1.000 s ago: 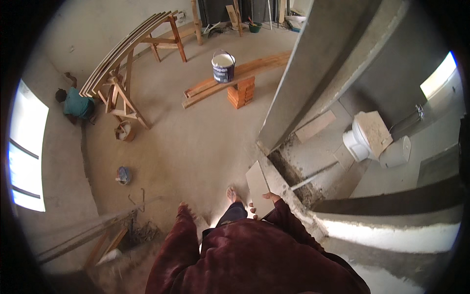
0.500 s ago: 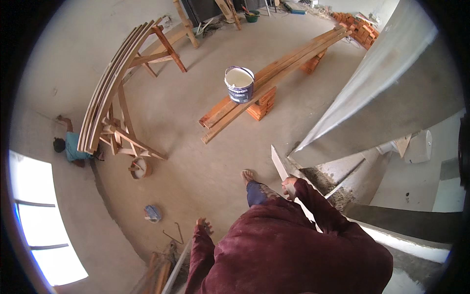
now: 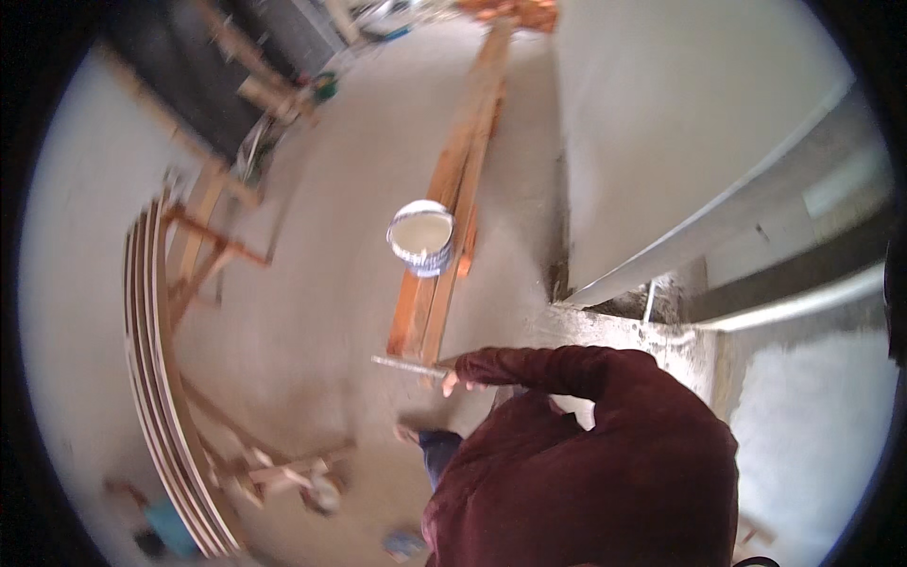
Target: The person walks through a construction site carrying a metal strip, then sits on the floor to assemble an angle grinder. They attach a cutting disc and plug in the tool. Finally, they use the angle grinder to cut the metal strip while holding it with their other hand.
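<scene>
My right hand [image 3: 452,380], at the end of a dark red sleeve, is closed around a long, flat, pale strip [image 3: 404,365]. One end of the strip sticks out to the left, close to the near ends of the wooden planks [image 3: 416,326]; whether it touches them I cannot tell. A white and dark blue bucket [image 3: 421,248] with pale contents stands upright on those planks, ahead of my hand. My left hand is out of view.
A bent-looking stack of long boards [image 3: 162,369] on wooden trestles runs along the left. Near its lower end a person in a turquoise top [image 3: 170,524] is low by the wall. On the right a plastered wall edge [image 3: 661,241] juts out.
My view has swung to the right and my body has turned. The strip now points left near the plank ends, in my right hand. My left hand has gone out of view.
</scene>
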A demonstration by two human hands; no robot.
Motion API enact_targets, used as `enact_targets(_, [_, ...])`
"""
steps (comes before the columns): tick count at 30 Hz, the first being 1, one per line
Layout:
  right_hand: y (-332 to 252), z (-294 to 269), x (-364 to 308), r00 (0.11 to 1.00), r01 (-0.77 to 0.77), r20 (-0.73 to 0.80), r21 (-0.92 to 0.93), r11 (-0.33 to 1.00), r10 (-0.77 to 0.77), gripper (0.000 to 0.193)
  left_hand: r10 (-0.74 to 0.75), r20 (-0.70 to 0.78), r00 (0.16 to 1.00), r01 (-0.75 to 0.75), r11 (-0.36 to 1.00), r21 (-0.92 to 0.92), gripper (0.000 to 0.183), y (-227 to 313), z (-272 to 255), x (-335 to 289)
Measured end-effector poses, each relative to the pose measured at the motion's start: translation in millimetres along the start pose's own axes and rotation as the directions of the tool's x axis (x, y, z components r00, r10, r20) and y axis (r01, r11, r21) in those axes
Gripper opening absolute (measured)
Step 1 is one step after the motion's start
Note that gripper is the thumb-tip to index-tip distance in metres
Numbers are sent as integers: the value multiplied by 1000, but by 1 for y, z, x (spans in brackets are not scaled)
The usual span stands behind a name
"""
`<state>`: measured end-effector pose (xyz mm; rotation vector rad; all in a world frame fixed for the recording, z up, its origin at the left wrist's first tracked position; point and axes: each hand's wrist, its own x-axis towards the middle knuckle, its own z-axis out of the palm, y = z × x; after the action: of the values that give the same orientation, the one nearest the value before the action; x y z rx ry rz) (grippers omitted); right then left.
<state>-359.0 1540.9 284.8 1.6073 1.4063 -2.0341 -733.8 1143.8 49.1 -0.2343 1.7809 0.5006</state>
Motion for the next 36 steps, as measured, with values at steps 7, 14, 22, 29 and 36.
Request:
enact_targets(7, [-49,34,58,986,38,-162,376,926,26,68,161,184,970,-188,972,143,54,293,-58,72])
enact_targets(14, [-67,53,115,955,-95,-140,693,715,263,87,293,324,900,-323,945,42,56,567,28,88])
enact_targets(22, [-118,-17,296,934,74,-240,854,514,265,84,-10,369,929,-262,688,677,45,757,143,109])
enact_targets(29, [-293,-169,224,920,83,-301,776,625,252,85,29,274,961,-252,497,831,48,901,160,147])
enact_targets(36, [-293,-251,324,835,235,-431,841,487,343,95,63,285,956,-279,484,829,50,1074,333,157])
